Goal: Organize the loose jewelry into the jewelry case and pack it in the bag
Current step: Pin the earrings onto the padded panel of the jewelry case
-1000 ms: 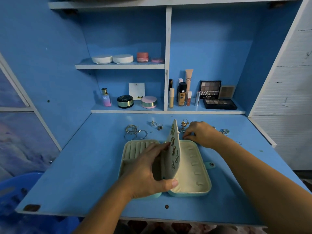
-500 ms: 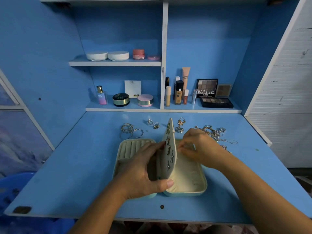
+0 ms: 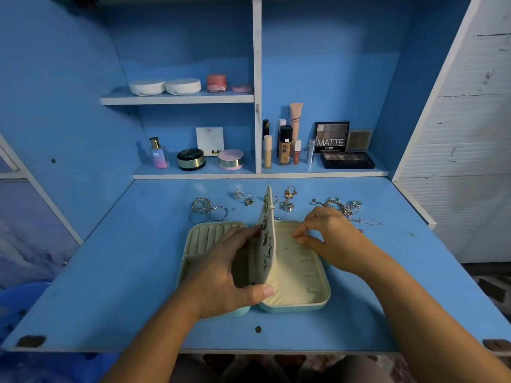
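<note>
Fingers (image 3: pixel 243 239) of the left hand (image 3: pixel 226 272) flat along the frame-left face of the centre flap (image 3: pixel 269 217), thumb hooked round its near edge, holding it upright. Fingertips (image 3: pixel 300 239) of the right hand (image 3: pixel 336 239) pinched together over the top of the right-hand tray; too small to tell whether anything lies between them. Jewelry case (image 3: pixel 304 306) open flat at centre frame on the blue desk (image 3: pixel 110 272): mint shell, cream padded lining, ribbed ring rolls left, small loops right, earrings (image 3: pixel 266 239) hung on the flap. Loose pieces just behind it: thin bangles (image 3: pixel 207 212), rings (image 3: pixel 244 199), tangled chains (image 3: pixel 345 212). Probably light, hard, slippery metal; chains limp and snag-prone. Best pinched singly, chains near the clasp. No bag in view.
</note>
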